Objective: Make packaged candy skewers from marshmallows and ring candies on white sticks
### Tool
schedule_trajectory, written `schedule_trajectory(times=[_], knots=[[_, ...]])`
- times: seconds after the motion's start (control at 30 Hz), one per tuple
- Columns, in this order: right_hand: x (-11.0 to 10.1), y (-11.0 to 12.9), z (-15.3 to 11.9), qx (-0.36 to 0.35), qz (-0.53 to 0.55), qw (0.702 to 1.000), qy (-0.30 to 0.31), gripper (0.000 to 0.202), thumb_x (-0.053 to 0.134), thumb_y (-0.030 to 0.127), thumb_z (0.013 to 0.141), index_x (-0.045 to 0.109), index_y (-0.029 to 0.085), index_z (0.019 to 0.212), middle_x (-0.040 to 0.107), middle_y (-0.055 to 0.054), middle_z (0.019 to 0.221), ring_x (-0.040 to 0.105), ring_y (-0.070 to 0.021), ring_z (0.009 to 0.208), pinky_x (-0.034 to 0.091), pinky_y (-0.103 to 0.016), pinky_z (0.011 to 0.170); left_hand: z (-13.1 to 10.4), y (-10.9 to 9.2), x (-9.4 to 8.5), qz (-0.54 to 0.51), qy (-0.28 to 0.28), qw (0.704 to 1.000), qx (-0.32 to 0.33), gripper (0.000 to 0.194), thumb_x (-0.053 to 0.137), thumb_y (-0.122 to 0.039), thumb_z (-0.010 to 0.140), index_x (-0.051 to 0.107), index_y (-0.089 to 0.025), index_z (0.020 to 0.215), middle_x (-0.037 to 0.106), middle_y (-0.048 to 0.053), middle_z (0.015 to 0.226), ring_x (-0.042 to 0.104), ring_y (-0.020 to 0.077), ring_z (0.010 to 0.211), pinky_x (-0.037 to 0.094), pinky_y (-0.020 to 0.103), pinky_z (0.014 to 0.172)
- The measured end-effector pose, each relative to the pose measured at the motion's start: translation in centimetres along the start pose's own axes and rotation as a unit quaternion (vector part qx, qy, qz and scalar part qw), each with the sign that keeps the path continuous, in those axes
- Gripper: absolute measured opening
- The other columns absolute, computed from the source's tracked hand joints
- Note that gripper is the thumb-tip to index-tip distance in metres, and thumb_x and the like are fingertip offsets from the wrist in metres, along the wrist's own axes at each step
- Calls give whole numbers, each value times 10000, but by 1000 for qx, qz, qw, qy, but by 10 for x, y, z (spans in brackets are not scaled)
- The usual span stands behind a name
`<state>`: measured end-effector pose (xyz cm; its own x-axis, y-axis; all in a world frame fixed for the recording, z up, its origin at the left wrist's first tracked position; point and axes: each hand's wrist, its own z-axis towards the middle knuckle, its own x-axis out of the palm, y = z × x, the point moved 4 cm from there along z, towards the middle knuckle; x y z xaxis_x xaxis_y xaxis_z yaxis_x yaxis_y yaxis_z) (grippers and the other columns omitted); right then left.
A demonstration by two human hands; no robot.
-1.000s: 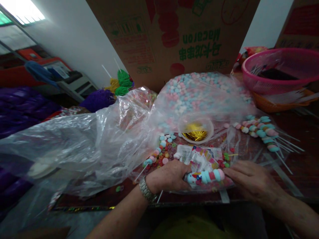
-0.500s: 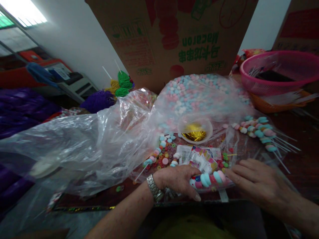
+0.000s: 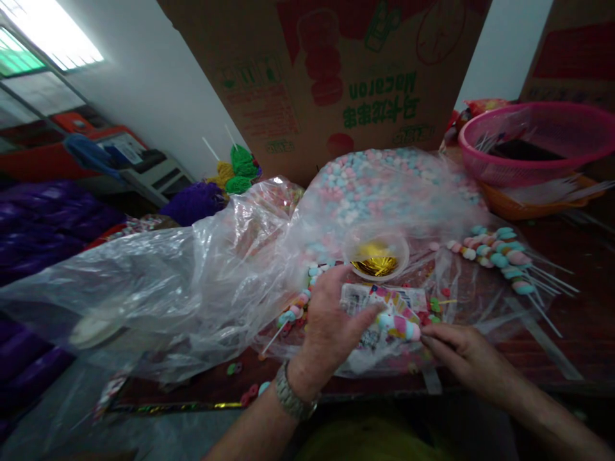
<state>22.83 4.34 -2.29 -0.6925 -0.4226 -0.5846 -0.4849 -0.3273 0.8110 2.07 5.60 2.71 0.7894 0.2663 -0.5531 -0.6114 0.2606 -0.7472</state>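
My right hand (image 3: 461,355) pinches the end of a candy skewer (image 3: 400,325) whose pink end is nearest its fingertips; its stick is hidden. A printed wrapper lies against the skewer. My left hand (image 3: 334,320), with a metal watch on the wrist, has its thumb reaching to the skewer's left end and its fingers spread from the thumb. Printed wrappers (image 3: 355,296) lie just behind the skewer. A clear bowl (image 3: 405,259) of gold twist ties stands beyond them. Finished-looking skewers (image 3: 500,250) with white sticks lie in a pile at the right.
A big clear bag (image 3: 384,186) of pastel candies leans before a cardboard box (image 3: 307,83). Loose plastic film (image 3: 158,275) spreads over the left side. A pink basket (image 3: 538,166) stands at the back right, above an orange one (image 3: 523,208). Rings lie near the front edge.
My left hand has moved up and its fingers have lifted. The skewer has shifted back, with printed wrapper now against it. My right hand has closed at its pink end.
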Motion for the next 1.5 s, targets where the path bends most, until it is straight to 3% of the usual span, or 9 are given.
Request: schedule_trajectory(times=[0.07, 0.17, 0.4, 0.67, 1.1, 1.27, 1.33, 1.43, 1.5], knots=[[4, -1, 0, 37, 67, 997, 2, 291, 391, 344, 912, 611, 178, 821, 616, -10, 694, 579, -155, 692, 446, -241, 592, -12, 21, -6, -173, -147, 962, -149, 560, 676, -438, 705, 414, -226, 1152, 553, 85, 1112, 569, 206, 1007, 477, 344, 826], [23, 8, 4, 84, 135, 987, 30, 347, 394, 373, 905, 562, 162, 687, 546, 13, 592, 504, -118, 561, 379, -208, 495, -24, 31, 22, -434, -75, 840, -317, 514, 678, -433, 702, 439, -202, 1094, 607, 67, 992, 624, 180, 866, 508, 318, 736], [54, 22, 0, 63, 78, 995, 24, 313, 364, 345, 908, 539, 170, 718, 543, 0, 643, 497, -134, 612, 362, -231, 557, -5, 20, 25, -622, -76, 700, -341, 262, 728, -248, 659, 526, -187, 815, 502, -91, 504, 514, 73, 465, 460, 231, 558], [68, 32, 15, 42, 164, 982, -82, 261, 405, 347, 875, 561, 176, 753, 578, -23, 700, 515, -155, 630, 416, -244, 580, -34, 15, 58, -582, -16, 720, -378, 431, 732, -442, 614, 444, -156, 471, 463, -45, 408, 453, 72, 417, 413, 227, 524], [74, 37, 27, 44, 114, 982, -147, 269, 363, 319, 872, 513, 173, 704, 567, -29, 654, 524, -154, 607, 389, -242, 559, -47, 19, 68, -380, 176, 839, -347, 565, 320, -575, 856, 624, -131, 1029, 674, 69, 837, 611, 190, 849, 433, 311, 831], [45, 25, 27, 27, 97, 986, -131, 308, 361, 357, 893, 505, 180, 687, 521, 1, 617, 497, -139, 594, 376, -229, 556, -44, -8, 17, -80, 322, 939, -95, 433, 389, -494, 873, 652, -156, 934, 670, 57, 808, 588, 181, 734, 448, 276, 693], [28, 23, 24, 20, 63, 993, -95, 313, 369, 365, 899, 490, 182, 677, 501, 11, 614, 483, -132, 594, 358, -223, 548, -30, -21, -19, 93, 216, 971, 55, 343, 437, -431, 872, 664, -179, 820, 653, 47, 699, 574, 178, 679, 433, 292, 691], [8, 32, 20, -19, 23, 999, -23, 331, 363, 360, 916, 457, 185, 651, 485, 18, 623, 468, -118, 600, 338, -214, 547, -10, -26, -50, 311, 70, 933, 167, 392, 567, -438, 799, 581, -199, 1109, 600, 128, 1118, 513, 302, 1042, 309, 484, 936], [1, 40, 19, -49, -5, 999, 0, 340, 355, 354, 929, 447, 185, 649, 481, 21, 625, 458, -112, 598, 328, -212, 549, -8, -19, -41, 339, 157, 906, 199, 367, 544, -420, 821, 547, -212, 1123, 604, 108, 1098, 521, 289, 1041, 279, 508, 962]])
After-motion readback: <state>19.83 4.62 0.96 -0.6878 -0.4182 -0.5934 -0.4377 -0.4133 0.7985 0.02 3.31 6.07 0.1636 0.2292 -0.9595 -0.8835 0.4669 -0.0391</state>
